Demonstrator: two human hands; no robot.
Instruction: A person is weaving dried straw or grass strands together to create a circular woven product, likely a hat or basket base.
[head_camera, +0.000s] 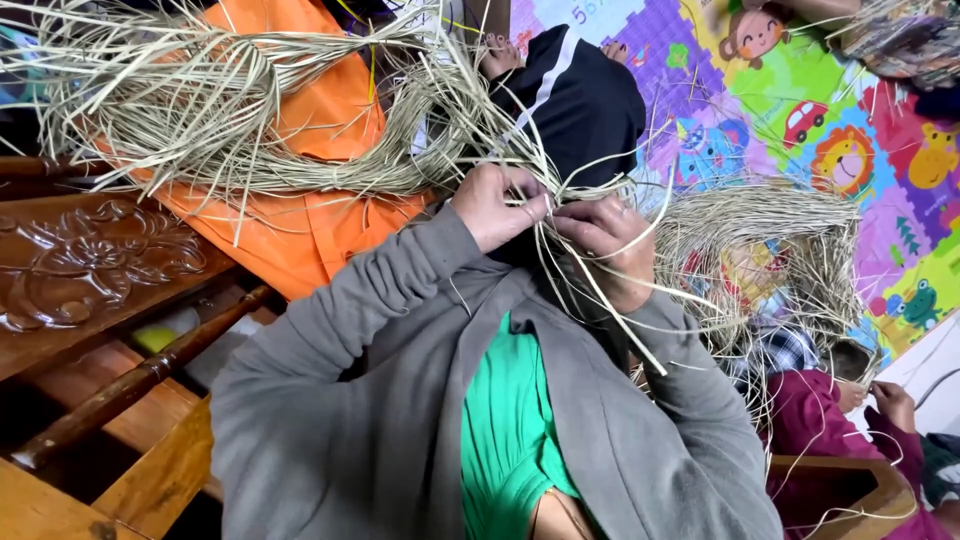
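I see thin straw strands (560, 195) pinched between both hands, close to my chest. My left hand (495, 205) has its grip pressed shut on strands; my right hand (608, 245) does likewise just beside it, touching. They look light, springy and brittle, best held near the crossing. Beyond the grips: two loose straw heaps (240, 110), one orange cloth (300, 230), one colourful play mat (800, 110).

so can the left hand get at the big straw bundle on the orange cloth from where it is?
Probably yes. The left hand already pinches strands that run up into the straw bundle lying on the orange cloth. Nothing solid lies between them, though the right hand grips the same strands.
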